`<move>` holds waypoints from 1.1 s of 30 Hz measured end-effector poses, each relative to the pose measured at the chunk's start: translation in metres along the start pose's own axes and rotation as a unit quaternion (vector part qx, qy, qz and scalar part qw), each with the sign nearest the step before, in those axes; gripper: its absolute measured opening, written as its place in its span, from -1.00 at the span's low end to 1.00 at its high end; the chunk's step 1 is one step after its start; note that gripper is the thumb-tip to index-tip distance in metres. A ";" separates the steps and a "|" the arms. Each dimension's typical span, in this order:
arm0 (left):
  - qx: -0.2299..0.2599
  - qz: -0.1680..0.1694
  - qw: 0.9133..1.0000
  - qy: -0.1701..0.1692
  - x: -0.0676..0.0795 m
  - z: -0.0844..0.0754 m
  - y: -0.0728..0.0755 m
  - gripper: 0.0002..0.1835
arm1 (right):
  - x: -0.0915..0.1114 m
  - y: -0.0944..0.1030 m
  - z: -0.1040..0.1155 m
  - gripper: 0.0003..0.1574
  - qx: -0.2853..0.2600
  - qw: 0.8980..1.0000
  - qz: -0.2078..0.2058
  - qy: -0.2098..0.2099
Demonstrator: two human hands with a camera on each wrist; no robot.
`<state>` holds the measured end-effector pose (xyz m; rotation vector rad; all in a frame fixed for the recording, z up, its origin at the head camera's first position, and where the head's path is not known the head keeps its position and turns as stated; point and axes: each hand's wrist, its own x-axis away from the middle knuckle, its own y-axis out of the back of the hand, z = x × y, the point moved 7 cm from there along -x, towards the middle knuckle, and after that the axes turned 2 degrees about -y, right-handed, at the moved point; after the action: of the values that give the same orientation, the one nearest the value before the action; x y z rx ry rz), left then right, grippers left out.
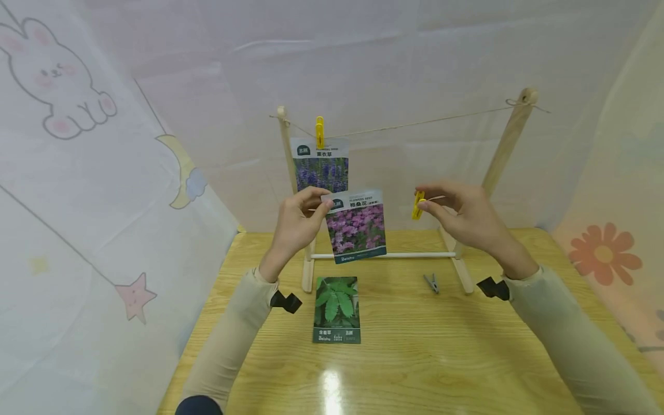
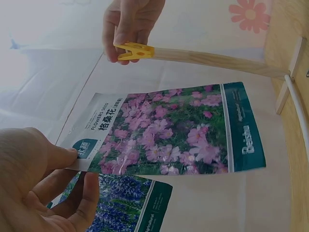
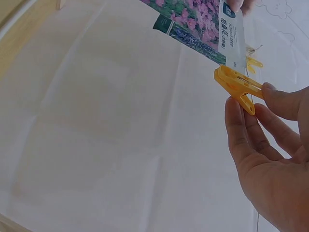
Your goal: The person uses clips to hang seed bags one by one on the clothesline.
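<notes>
Between thumb and fingers, my left hand (image 1: pixel 298 222) pinches the upper left corner of a seed packet with pink flowers (image 1: pixel 358 227). That packet is in the air, slightly tilted, in front of the wooden stand. To its right my right hand (image 1: pixel 469 216) holds a yellow clothespin (image 1: pixel 418 206) by its handle end, apart from the packet in the head view. Behind the left hand, a seed packet with purple flowers (image 1: pixel 321 170) hangs from the string (image 1: pixel 404 125) under another yellow clothespin (image 1: pixel 319 132).
A green-leaf seed packet (image 1: pixel 337 308) lies flat on the wooden table (image 1: pixel 415 363). Near the right foot of the wooden stand (image 1: pixel 505 141) lies a grey clothespin (image 1: pixel 432 283). A white crossbar (image 1: pixel 415 255) joins the stand's feet. Printed curtains surround the table.
</notes>
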<state>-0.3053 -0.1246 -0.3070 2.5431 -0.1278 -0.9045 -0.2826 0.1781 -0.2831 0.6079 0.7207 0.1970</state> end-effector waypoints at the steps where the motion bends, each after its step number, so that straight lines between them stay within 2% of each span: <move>1: -0.001 0.000 1.000 0.003 -0.001 0.000 0.000 -0.78 | -0.002 0.001 0.001 -0.56 -0.001 1.000 -0.003 0.005; 10: -0.019 -0.004 1.000 0.005 -0.010 -0.001 0.000 -0.77 | -0.019 0.001 0.007 -0.57 0.009 0.999 -0.009 0.031; 16: -0.016 -0.009 1.000 -0.002 -0.023 -0.003 -0.002 -0.78 | -0.030 0.009 0.015 -0.61 0.010 0.999 -0.017 0.051; 24: -0.014 -0.007 1.000 -0.023 -0.036 -0.015 -0.002 -0.78 | -0.042 0.018 0.023 -0.61 0.002 0.999 -0.024 0.044; 33: -0.029 -0.011 0.999 -0.028 -0.047 -0.022 -0.003 -0.77 | -0.060 0.029 0.032 -0.63 0.024 0.998 -0.032 0.049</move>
<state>-0.3286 -0.1026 -0.2656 2.4710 -0.0906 -0.9738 -0.3041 0.1645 -0.2141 0.6225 0.8396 0.1516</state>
